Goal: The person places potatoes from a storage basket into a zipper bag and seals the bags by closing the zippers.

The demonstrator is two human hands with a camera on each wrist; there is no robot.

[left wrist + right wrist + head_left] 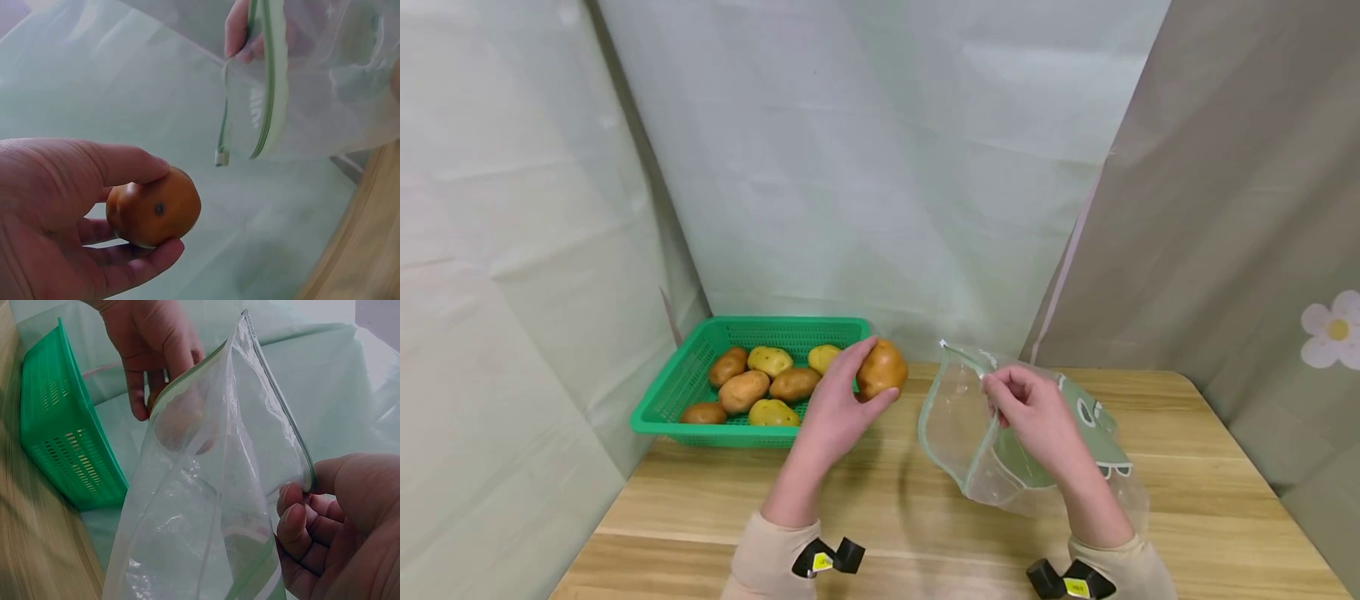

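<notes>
My left hand (838,406) holds a round orange-brown potato (883,369) between thumb and fingers, raised beside the basket's right end. A small dark spot marks the potato (159,209) in the left wrist view. With thumb and fingertips, my right hand (1034,414) pinches the green-edged rim of a clear zip bag (951,417). The bag's mouth gapes toward the left hand, and its zip pull (221,157) hangs at one end. In the right wrist view the potato shows partly through the clear plastic of the bag (181,512); a gap separates them in the head view.
A green perforated basket (715,437) stands at the back left with several brown and yellow potatoes (743,392) inside. Everything rests on a wooden table (880,517). Pale cloth (880,167) hangs behind and at both sides, close to the table's edges.
</notes>
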